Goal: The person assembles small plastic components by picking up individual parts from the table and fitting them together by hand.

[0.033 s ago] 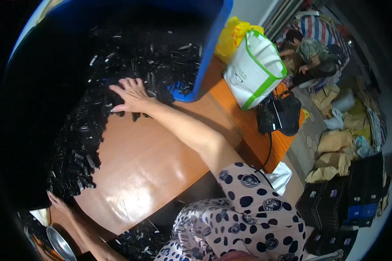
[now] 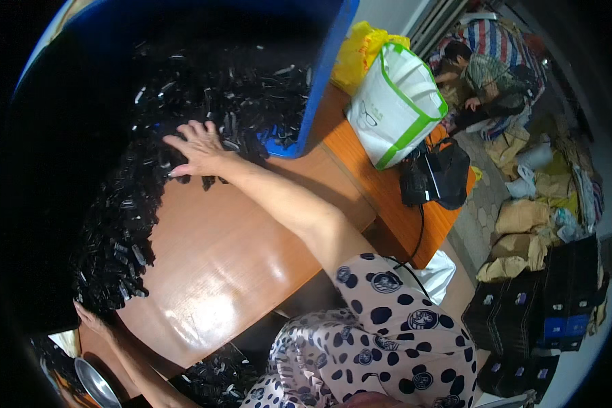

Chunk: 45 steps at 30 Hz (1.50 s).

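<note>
A large heap of small, shiny black pieces (image 2: 119,238), too small to name, spreads from a tipped blue bin (image 2: 304,119) onto the brown tabletop (image 2: 217,272). My right hand (image 2: 202,151) lies palm down on the heap's near edge by the bin's mouth. Its fingers are spread and I see nothing gripped in them. At the heap's lower left end, my left hand (image 2: 92,318) rests against the pieces with its fingers stretched out, their tips partly lost in shadow.
Right of the bin stand a white bag with green trim (image 2: 394,112), a yellow plastic bag (image 2: 364,58) and a black corded device (image 2: 432,173). A metal bowl (image 2: 96,382) sits lower left. More black pieces (image 2: 221,377) lie below the table. Another person (image 2: 486,85) sits far right among sacks.
My right hand has shifted slightly left over the heap, fingers still spread. The left hand stays in nearly the same place.
</note>
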### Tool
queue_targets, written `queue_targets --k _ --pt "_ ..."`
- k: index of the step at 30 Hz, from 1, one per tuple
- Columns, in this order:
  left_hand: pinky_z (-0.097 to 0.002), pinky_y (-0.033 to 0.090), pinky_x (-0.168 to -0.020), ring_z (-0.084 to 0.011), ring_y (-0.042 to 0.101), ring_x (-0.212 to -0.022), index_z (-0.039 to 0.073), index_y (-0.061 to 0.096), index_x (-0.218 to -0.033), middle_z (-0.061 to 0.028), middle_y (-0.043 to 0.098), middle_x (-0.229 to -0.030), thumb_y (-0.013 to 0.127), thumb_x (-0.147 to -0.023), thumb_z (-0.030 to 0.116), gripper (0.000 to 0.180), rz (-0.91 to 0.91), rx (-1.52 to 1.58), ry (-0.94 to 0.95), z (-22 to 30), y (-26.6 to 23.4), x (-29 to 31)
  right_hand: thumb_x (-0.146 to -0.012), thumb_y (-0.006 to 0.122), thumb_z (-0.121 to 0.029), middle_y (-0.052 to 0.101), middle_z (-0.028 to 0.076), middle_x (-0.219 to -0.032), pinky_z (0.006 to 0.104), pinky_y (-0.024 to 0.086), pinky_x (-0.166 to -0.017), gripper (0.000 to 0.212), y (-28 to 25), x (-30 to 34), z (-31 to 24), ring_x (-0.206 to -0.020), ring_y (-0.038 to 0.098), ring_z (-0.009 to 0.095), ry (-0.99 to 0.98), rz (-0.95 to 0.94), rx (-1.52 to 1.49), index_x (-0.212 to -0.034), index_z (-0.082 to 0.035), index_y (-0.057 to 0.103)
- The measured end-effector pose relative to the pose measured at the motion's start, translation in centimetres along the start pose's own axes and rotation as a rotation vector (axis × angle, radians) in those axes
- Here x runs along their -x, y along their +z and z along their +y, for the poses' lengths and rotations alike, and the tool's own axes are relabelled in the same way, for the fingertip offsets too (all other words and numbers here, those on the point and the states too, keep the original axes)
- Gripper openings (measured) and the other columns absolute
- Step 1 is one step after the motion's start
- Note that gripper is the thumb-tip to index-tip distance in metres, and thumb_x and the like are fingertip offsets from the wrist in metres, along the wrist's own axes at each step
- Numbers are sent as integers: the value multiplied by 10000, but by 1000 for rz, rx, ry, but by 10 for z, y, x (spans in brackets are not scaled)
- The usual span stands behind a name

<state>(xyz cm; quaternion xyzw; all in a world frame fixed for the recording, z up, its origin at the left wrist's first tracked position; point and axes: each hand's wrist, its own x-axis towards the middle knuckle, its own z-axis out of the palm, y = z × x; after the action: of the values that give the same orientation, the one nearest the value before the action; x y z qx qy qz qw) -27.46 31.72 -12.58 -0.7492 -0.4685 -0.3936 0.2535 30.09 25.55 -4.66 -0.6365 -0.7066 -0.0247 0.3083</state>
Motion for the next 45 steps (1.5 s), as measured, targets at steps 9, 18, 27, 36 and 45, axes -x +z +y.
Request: queue_targets --k 9,18,27,36,45 --pt "-413 489 -868 -343 606 -959 23 539 -1189 -186 632 -1065 718 -735 194 517 -218 325 -554 132 -14 -47 -685 702 -564 433 191 -1253 654 216 -1018 634 18 3 4 -1270 267 462 -4 -145 15 -1231 -265 576" --pt "-421 454 -940 -376 545 -1077 18 417 -1308 -218 569 -1170 804 -631 278 821 -129 202 -263 180 -7 -27 -748 705 -394 413 167 -1211 607 345 -952 526 3 44 -27 -1205 340 442 22 -228 -119 -1228 -229 566" --pt "-431 389 -972 -403 514 -1118 -52 508 -1262 -278 537 -1230 493 -940 399 554 -28 351 -706 196 -1 -9 -765 654 -188 510 131 -1083 565 304 -958 273 -7 84 -56 -1080 428 374 -87 -45 18 -1036 -157 648" --pt "-493 357 -980 -385 440 -1197 98 502 -1314 -240 467 -1299 415 -963 376 456 -177 196 -648 287 -25 3 -739 672 -162 585 100 -935 556 309 -942 218 -10 102 -72 -1027 472 313 -360 159 164 -955 -153 645" --pt "-428 422 -935 -361 528 -1114 76 621 -1162 -207 499 -1297 488 -939 142 269 -93 308 -323 323 -81 -20 -744 631 -94 633 159 -897 425 493 -772 212 -28 76 -76 -855 611 343 199 348 -553 -952 -71 596"
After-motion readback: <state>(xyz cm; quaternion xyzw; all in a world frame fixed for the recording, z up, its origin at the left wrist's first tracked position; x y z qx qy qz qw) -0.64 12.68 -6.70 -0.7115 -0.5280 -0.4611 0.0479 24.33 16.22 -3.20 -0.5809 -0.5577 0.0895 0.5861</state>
